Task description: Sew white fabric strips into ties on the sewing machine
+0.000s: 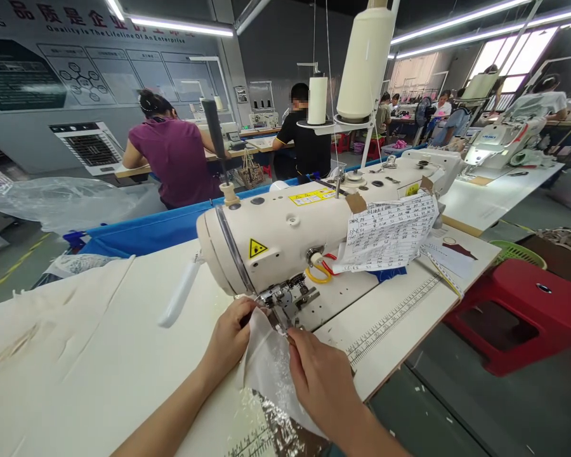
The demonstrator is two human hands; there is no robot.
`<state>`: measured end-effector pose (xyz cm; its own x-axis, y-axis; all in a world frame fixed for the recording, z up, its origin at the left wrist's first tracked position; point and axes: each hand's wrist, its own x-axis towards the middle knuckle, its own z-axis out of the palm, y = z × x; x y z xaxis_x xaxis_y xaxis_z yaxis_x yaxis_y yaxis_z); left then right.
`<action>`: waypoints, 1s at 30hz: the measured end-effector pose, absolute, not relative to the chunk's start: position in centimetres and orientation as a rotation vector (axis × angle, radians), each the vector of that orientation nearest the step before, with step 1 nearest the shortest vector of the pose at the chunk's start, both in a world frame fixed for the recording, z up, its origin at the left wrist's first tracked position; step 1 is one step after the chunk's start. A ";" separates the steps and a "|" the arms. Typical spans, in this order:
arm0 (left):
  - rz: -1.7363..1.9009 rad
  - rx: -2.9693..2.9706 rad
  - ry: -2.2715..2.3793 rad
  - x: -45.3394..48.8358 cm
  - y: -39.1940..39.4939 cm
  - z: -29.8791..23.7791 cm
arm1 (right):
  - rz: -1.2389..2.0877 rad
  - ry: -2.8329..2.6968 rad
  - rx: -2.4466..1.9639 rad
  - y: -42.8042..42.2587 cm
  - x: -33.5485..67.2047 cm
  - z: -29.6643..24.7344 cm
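Note:
A white sewing machine (276,235) stands on the white work table, its needle and presser-foot area (288,301) right in front of my hands. White fabric (269,365) hangs from that area toward me, over the table edge. My left hand (233,333) has its fingers closed on the fabric's left edge, close to the needle area. My right hand (318,368) pinches at the fabric's right side, just below the metal attachment; its fingertips are partly hidden. Crinkled clear plastic (285,425) lies beneath the fabric near my body.
Cream fabric (42,324) is spread over the table's left side. A handwritten paper sheet (390,235) is attached to the machine. Large thread cones (366,63) stand above it. A red stool (523,311) is at the right. Other people sit at machines beyond.

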<state>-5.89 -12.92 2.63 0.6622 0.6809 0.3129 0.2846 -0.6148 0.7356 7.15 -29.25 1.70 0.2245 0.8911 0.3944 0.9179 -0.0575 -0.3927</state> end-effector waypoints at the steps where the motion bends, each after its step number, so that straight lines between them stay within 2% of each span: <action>1: 0.778 2.217 0.743 -5.9 -12.9 2.6 | -0.068 -1.662 -1.937 -29.2 7.1 1.7; 17: 0.904 2.496 0.755 -5.3 -13.2 2.5 | -0.198 -1.751 -2.011 -29.1 6.9 1.6; 25: 0.759 2.307 0.859 -5.7 -12.8 2.6 | -0.140 -1.716 -2.033 -29.2 6.7 2.0; 30: 0.809 2.382 0.803 -5.9 -12.8 2.4 | -0.132 -1.710 -2.052 -29.2 6.8 2.4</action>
